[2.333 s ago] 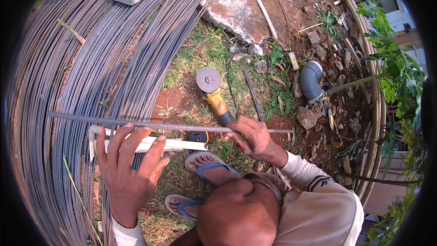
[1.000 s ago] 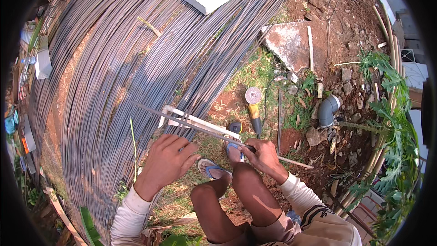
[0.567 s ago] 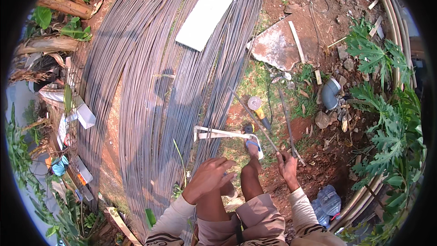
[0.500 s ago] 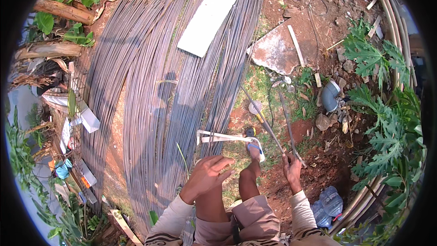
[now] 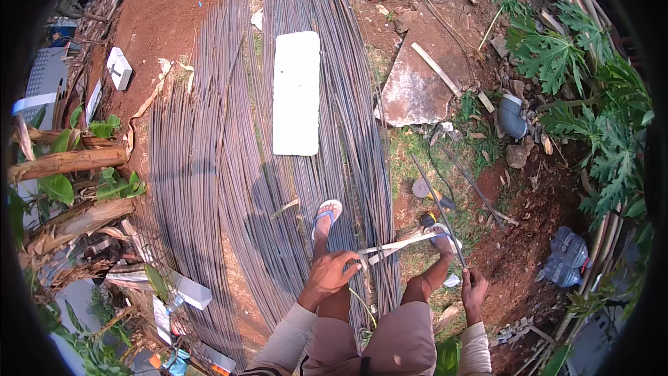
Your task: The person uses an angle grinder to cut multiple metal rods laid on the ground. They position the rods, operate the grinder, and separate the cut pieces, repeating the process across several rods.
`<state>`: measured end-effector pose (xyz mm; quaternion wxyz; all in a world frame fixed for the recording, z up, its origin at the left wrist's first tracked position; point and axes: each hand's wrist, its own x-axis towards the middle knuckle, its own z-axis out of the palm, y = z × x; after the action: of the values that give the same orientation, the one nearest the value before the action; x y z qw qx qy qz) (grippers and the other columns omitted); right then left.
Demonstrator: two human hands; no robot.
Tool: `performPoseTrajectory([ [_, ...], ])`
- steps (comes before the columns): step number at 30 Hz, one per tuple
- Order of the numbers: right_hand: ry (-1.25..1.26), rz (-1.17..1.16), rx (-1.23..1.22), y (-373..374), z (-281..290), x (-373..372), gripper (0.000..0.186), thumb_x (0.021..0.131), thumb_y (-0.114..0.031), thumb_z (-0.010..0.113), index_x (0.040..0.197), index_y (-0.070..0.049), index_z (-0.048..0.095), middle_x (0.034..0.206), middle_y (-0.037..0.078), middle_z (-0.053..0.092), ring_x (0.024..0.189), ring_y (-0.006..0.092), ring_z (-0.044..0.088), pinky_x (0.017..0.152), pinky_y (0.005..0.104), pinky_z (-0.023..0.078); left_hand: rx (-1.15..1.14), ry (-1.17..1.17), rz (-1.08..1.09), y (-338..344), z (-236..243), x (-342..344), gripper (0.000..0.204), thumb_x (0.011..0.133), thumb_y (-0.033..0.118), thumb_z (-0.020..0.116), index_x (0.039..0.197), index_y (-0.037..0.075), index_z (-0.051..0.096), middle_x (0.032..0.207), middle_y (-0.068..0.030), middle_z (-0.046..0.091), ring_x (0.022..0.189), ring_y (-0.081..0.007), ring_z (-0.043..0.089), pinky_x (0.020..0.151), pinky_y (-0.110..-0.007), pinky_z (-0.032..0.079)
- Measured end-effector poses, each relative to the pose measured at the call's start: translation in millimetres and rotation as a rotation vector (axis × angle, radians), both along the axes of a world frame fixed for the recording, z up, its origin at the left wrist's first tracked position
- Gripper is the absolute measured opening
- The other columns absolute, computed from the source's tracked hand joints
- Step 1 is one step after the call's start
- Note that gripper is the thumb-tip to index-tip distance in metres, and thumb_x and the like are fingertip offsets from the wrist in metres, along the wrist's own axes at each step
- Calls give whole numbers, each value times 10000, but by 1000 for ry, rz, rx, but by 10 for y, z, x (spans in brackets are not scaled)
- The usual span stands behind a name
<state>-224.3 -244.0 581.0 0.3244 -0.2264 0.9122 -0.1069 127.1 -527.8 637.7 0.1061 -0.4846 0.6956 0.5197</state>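
Observation:
My right hand (image 5: 474,294) is closed round the lower end of a dark steel rod (image 5: 449,228), which slants up and away to the left. Over the near end of the rod bundle, my left hand (image 5: 330,273) has loosely curled fingers with no held object visible. Its fingertips overlap the end of a pale, narrow folded strip (image 5: 400,244); I cannot tell whether they touch. Long steel rods (image 5: 233,139) lie side by side on the ground, a white slab (image 5: 296,94) on top. An angle grinder (image 5: 441,198) with a round disc lies beyond the strip.
My sandalled feet stand on the rods and beside them. A small yellow-and-black object (image 5: 427,221) touches the right foot. A second rod (image 5: 476,188), a concrete slab (image 5: 416,90), a grey pipe elbow (image 5: 513,117) and plastic bottles (image 5: 565,257) lie right. Cut trunks (image 5: 69,163) lie left.
The view has shifted, and my left foot now shows on the rods. My left fingers have curled in from a more outstretched pose. The rod stays in my right hand.

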Motion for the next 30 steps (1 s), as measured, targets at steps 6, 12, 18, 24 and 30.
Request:
performPoseTrajectory([
  [6, 39, -165, -134, -106, -120, 1225, 390, 1041, -347, 726, 860, -6, 671, 626, 114, 530, 568, 199, 480, 569, 404, 403, 48, 166, -263, -700, -124, 456, 288, 1001, 252, 768, 1239, 97, 721, 1093, -134, 749, 1000, -347, 748, 885, -459, 579],
  [12, -120, -425, -48, 174, -426, 2115, 345, 1014, -343, 741, 911, -16, 703, 674, 103, 539, 651, 137, 473, 613, 360, 419, 51, 5, -350, -929, -546, 963, 301, 970, 264, 785, 1209, 84, 753, 1042, -128, 766, 961, -344, 752, 850, -445, 588],
  [18, -131, -857, -102, 1654, -1199, 3860, 507, 983, -343, 823, 722, -44, 509, 671, 1, 393, 657, 128, 349, 592, 367, 331, 145, -86, -296, -659, -1714, 1487, 288, 975, 231, 793, 1201, 56, 762, 1013, -142, 809, 921, -283, 788, 779, -397, 604],
  [24, -200, -1543, -37, 2633, -1796, 5759, 557, 1059, -362, 763, 635, -182, 450, 595, -103, 365, 541, 67, 292, 534, 346, 280, 89, -313, -368, -296, -2948, 2414, 281, 1002, 280, 768, 1188, 70, 781, 1011, -126, 816, 943, -239, 782, 875, -366, 584],
  [30, -242, -1607, -38, 2802, -1710, 6595, 604, 1072, -450, 721, 655, -193, 366, 617, -68, 350, 612, 81, 309, 553, 354, 280, 117, -390, -323, -1, -2889, 3140, 302, 1007, 281, 761, 1194, 47, 794, 1048, -119, 818, 1007, -190, 762, 927, -353, 572],
])
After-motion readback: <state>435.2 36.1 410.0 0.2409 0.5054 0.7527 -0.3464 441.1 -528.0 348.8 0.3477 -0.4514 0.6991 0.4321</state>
